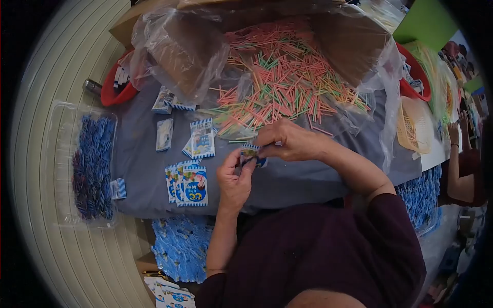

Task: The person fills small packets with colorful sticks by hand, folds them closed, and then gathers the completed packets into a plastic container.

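A small printed packet [250, 150] in blue and white is held up in front of the body. My left hand [234, 178] grips it from below, thumb across its front. Fingers of my right hand [290, 140] pinch at its right side; the fingertips partly cover it. Just beyond the hands lies a heap of thin pink, green and yellow sticks [287, 82]. To the left, several blue-and-white packets [195, 186] lie fanned on the grey cloth [138, 169], with more packets [202, 137] behind them.
An open cardboard box lined with clear plastic [174, 56] stands at the back. Red tubs [114, 84] flank it. A clear tray [55, 169] full of packets sits at far left, a yellow basket [412, 126] at right. Another person's arm [454, 164] shows at far right.
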A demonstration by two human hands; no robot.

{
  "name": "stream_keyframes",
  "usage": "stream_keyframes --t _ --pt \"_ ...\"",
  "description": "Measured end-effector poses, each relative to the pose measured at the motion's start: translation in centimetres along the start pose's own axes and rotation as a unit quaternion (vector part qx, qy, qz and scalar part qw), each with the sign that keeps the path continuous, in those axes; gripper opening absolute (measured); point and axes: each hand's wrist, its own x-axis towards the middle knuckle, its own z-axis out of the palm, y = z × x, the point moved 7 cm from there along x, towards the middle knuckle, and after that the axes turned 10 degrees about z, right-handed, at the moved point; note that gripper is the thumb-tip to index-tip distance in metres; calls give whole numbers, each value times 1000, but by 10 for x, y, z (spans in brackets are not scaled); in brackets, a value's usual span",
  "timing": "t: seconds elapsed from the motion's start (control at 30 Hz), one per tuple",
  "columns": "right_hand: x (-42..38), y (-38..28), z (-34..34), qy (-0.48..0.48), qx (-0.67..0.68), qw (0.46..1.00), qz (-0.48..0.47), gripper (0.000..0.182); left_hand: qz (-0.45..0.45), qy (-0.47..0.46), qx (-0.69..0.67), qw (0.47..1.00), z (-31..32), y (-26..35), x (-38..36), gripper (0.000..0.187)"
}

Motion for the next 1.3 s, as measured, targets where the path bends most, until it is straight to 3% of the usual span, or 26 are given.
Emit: stream_keyframes --t 0.1,0.2,0.23,0.27,0.3,0.33,0.37,0.4,0.47,0.5,0.53,0.57,0.6,0.67,0.73,0.83,0.97,1.03,1.07,1.13,1.27,1.3 --pt "2 -6 -20 -45 44 998 -2 29 24 55 81 995 -9 28 -12 34" --pt "17 56 -103 148 -22 981 127 29 68 70 352 931 -60 53 -31 42" --pt "21 81 -134 241 -183 939 162 23 88 70 443 889 -73 63 -32 44" --pt "24 105 -163 323 -338 863 190 19 0 42 542 840 -83 68 -32 50" --pt "32 144 -182 278 -392 840 250 18 2 43 541 840 -91 65 -35 50" --pt "37 185 -201 232 -442 811 306 17 3 10 646 763 -96 58 -35 51" --pt "46 223 -219 236 -443 810 303 17 5 -23 740 672 -97 52 -30 53" --pt "53 261 -233 235 -453 811 286 20 9 -21 740 672 -95 53 -22 53" --pt "57 287 -244 230 -462 812 271 24 46 -28 797 601 -78 65 -12 51" --pt "61 285 -248 229 -440 833 246 34 44 -27 797 602 -77 67 -3 51" --pt "67 282 -252 228 -417 852 219 46 57 -51 749 658 -72 66 10 48" --pt "73 283 -256 227 -417 853 218 46 70 -75 697 709 -68 63 23 45" --pt "79 283 -257 209 -421 844 257 45 68 -75 698 709 -69 58 37 45" --pt "83 282 -252 187 -423 835 298 45 22 -138 632 762 -69 34 60 37" --pt "80 275 -257 248 -427 815 303 43 9 -160 624 765 -69 18 76 36" --pt "78 292 -254 215 -503 780 304 42 0 -184 630 754 -59 10 85 37" --pt "80 309 -252 252 -479 787 294 39 6 -190 645 740 -59 6 82 37" --pt "83 287 -249 229 -592 717 288 37 -4 -188 646 740 -61 5 81 34" --pt "86 286 -249 229 -592 718 287 37 -11 -186 646 740 -61 5 81 32" --pt "85 282 -255 271 -482 771 316 42 -13 -186 651 736 -59 4 81 29" --pt "70 240 -241 279 -448 784 327 44 20 -193 670 716 -54 -1 74 20" --pt "64 240 -240 299 -384 795 361 40 21 -192 670 716 -56 -1 72 20"
